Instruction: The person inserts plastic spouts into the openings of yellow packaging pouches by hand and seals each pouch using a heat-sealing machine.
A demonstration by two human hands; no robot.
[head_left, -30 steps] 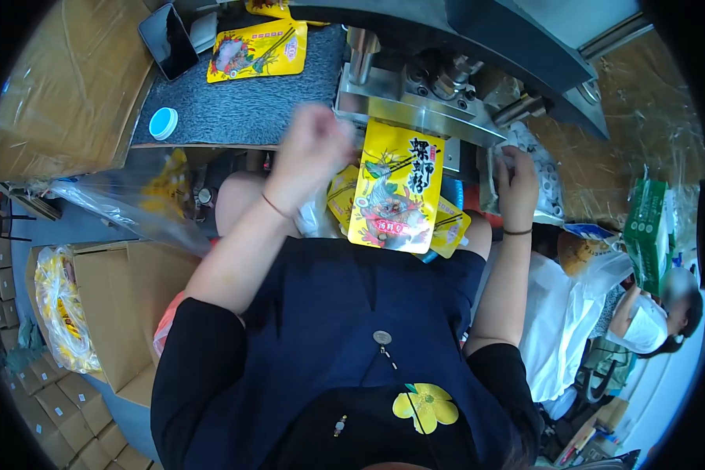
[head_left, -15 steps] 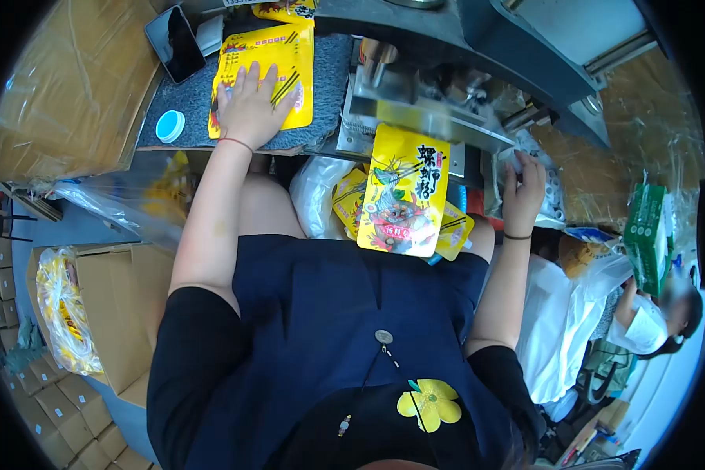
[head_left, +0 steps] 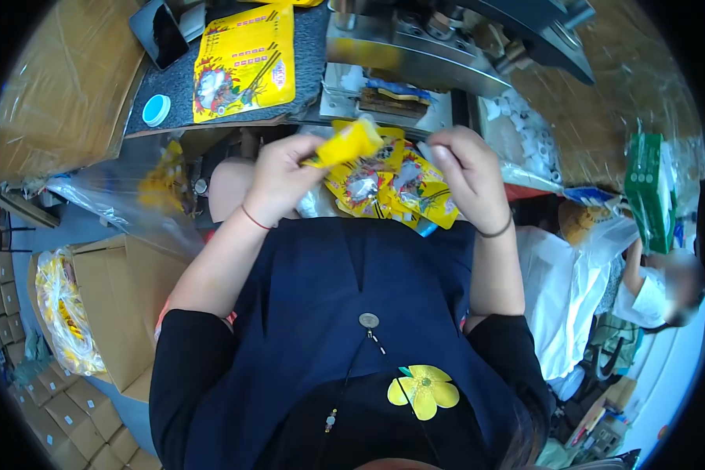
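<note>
My left hand [head_left: 286, 176] is closed on the edge of a yellow pouch [head_left: 348, 145], which is tilted and slightly blurred below the metal press. My right hand [head_left: 471, 176] is pinched beside it, with a small pale piece at its fingertips that I cannot make out clearly. Several printed yellow pouches [head_left: 415, 188] lie in a heap on my lap, below both hands. A large yellow pouch [head_left: 247, 66] rests flat on the grey mat at the upper left. The press [head_left: 415, 51] shows a lower plate with a blue and brown strip on it.
A phone [head_left: 160, 35] and a blue-white cap [head_left: 156, 110] are on the mat. White round pieces [head_left: 521, 133] fill a tray right of the press. An open carton [head_left: 106, 305] stands at the left. A green box [head_left: 648, 192] and another person [head_left: 648, 290] are at the right.
My left hand has left the pouch on the mat and come back to the centre, now holding a yellow pouch. My right hand moved inward. The upright pouch no longer hangs at the press.
</note>
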